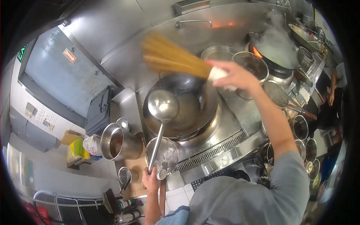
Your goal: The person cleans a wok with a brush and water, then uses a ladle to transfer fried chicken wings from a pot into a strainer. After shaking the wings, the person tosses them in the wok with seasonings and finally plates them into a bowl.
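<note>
My left hand (151, 181) is closed around the long handle of a steel ladle (163, 105). The ladle's bowl hangs over the left side of a large dark wok (153, 126). Liquid seems to lie in the bottom of the wok. My right hand (233, 75) grips a bamboo wok brush (174, 56) by its white-wrapped end. Blurred by motion, the brush's bristles point left above the wok's far rim. Just beyond my left hand sits a round mesh strainer (170, 150), partly behind the ladle handle.
A steel pot (112, 141) and a smaller one (125, 175) stand at left. Right of the wok is a dark-filled strainer pot (258, 62). Farther right, another wok (277, 48) steams over flame. A faucet (195, 21) juts from the back wall. Another person's hand (332, 93) shows far right.
</note>
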### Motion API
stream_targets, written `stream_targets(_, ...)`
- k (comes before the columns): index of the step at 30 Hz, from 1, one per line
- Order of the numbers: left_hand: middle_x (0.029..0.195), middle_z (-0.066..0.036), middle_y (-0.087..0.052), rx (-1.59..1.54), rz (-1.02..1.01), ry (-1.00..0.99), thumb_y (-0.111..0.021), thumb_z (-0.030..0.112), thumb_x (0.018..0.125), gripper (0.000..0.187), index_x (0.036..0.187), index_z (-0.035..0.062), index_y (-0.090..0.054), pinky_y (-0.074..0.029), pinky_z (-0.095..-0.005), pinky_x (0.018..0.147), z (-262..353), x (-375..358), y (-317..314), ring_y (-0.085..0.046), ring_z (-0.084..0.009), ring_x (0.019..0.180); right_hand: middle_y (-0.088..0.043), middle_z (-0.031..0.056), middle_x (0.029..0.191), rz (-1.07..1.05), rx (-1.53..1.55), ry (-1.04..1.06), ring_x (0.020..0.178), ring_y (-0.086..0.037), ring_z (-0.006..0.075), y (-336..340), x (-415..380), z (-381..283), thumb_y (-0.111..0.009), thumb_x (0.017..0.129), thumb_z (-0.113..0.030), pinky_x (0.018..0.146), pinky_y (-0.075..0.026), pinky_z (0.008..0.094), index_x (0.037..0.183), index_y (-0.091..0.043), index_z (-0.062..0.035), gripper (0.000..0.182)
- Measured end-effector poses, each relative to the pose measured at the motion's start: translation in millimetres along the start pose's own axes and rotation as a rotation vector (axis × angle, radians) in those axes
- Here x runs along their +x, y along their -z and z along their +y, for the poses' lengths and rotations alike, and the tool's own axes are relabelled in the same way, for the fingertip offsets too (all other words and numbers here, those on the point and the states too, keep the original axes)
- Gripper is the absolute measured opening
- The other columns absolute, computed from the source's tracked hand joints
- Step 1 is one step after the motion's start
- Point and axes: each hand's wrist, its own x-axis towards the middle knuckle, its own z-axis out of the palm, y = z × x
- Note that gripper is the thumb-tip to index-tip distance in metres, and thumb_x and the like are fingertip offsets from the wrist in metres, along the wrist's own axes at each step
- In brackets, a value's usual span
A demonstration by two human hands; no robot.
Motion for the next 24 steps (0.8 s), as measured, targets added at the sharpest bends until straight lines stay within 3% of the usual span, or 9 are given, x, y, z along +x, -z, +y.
stream_targets(1, 0.107, -0.013, -0.058, 0.015, -0.025, -0.005, -0.077, 0.019, 0.068, 0.052, 0.118, 0.0263, -0.064, -0.053, -0.0432, 0.065, 6, 2, 1, -0.064, -0.0333, 0.081, -0.066, 0.0061, 0.108, -0.090, -0.165, 0.102, 0.081, -0.062, 0.0140, -7, 13, 22, -0.074, 0.074, -0.012, 0.075, -0.052, 0.0281, 0.143, -0.046, -0.0162, 0.074)
stream_targets(5, 0.109, -0.014, -0.058, -0.024, -0.136, 0.059, -0.078, 0.016, 0.065, 0.056, 0.119, 0.0269, -0.064, -0.053, -0.0441, 0.067, 22, -5, 19, -0.064, -0.0344, 0.082, -0.065, 0.0167, 0.117, -0.071, -0.908, -0.064, 0.098, -0.064, 0.0345, 4, 41, 41, -0.075, 0.066, -0.019, 0.089, -0.050, 0.0397, 0.136, -0.054, -0.0210, 0.073)
stream_targets(10, 0.110, -0.016, -0.057, 0.079, -0.195, 0.285, -0.074, 0.005, 0.064, 0.059, 0.119, 0.0217, -0.064, -0.053, -0.0454, 0.073, -12, -8, 69, -0.063, -0.0382, 0.089, -0.066, 0.0126, 0.118, -0.271, -0.904, 0.147, 0.105, -0.063, 0.0320, 6, 36, 17, -0.076, 0.069, -0.023, 0.094, -0.049, 0.0389, 0.134, -0.055, -0.0171, 0.069)
stream_targets(15, 0.108, -0.019, -0.058, -0.029, -0.012, 0.407, -0.076, 0.005, 0.064, 0.060, 0.122, 0.0088, -0.061, -0.052, -0.0453, 0.080, -52, 19, 104, -0.061, -0.0407, 0.096, -0.066, 0.0141, 0.118, -0.660, -0.993, 0.029, 0.106, -0.064, 0.0309, -110, 82, 90, -0.075, 0.072, -0.026, 0.095, -0.050, 0.0393, 0.133, -0.056, -0.0145, 0.065)
stream_targets(17, 0.106, -0.020, -0.063, -0.066, 0.055, 0.415, -0.077, 0.008, 0.067, 0.055, 0.120, 0.0045, -0.061, -0.052, -0.0437, 0.082, -84, 32, 93, -0.062, -0.0391, 0.097, -0.066, 0.0183, 0.115, -0.357, -0.848, -0.097, 0.103, -0.065, 0.0307, -160, 137, 144, -0.075, 0.072, -0.026, 0.092, -0.051, 0.0386, 0.135, -0.054, -0.0128, 0.067)
stream_targets(20, 0.104, -0.021, -0.067, -0.190, 0.026, 0.572, -0.078, 0.013, 0.071, 0.050, 0.117, 0.0035, -0.063, -0.052, -0.0421, 0.083, -81, 66, 110, -0.065, -0.0372, 0.096, -0.066, 0.0213, 0.112, -0.237, -0.611, -0.263, 0.101, -0.066, 0.0306, -197, 141, 136, -0.075, 0.073, -0.026, 0.088, -0.052, 0.0384, 0.138, -0.051, -0.0127, 0.071)
stream_targets(22, 0.100, -0.020, -0.069, -0.192, -0.011, 0.600, -0.078, 0.016, 0.072, 0.048, 0.116, 0.0035, -0.064, -0.052, -0.0413, 0.083, -94, 75, 115, -0.066, -0.0362, 0.096, -0.065, 0.0208, 0.115, -0.437, -0.614, 0.032, 0.100, -0.067, 0.0295, -173, 112, 158, -0.076, 0.072, -0.027, 0.087, -0.053, 0.0379, 0.139, -0.049, -0.0133, 0.073)
stream_targets(23, 0.098, -0.020, -0.070, -0.196, -0.030, 0.614, -0.078, 0.018, 0.073, 0.047, 0.115, 0.0035, -0.064, -0.052, -0.0409, 0.083, -100, 79, 116, -0.067, -0.0357, 0.096, -0.064, 0.0184, 0.120, -0.519, -0.721, 0.039, 0.102, -0.066, 0.0279, -153, 92, 152, -0.076, 0.072, -0.029, 0.091, -0.052, 0.0365, 0.140, -0.049, -0.0158, 0.074)
stream_targets(24, 0.100, -0.020, -0.070, -0.214, -0.027, 0.614, -0.078, 0.021, 0.073, 0.048, 0.116, 0.0043, -0.064, -0.052, -0.0411, 0.083, -104, 81, 116, -0.067, -0.0353, 0.097, -0.063, 0.0151, 0.124, -0.637, -0.743, -0.168, 0.107, -0.064, 0.0273, -129, 68, 100, -0.077, 0.072, -0.030, 0.097, -0.048, 0.0354, 0.139, -0.050, -0.0181, 0.073)
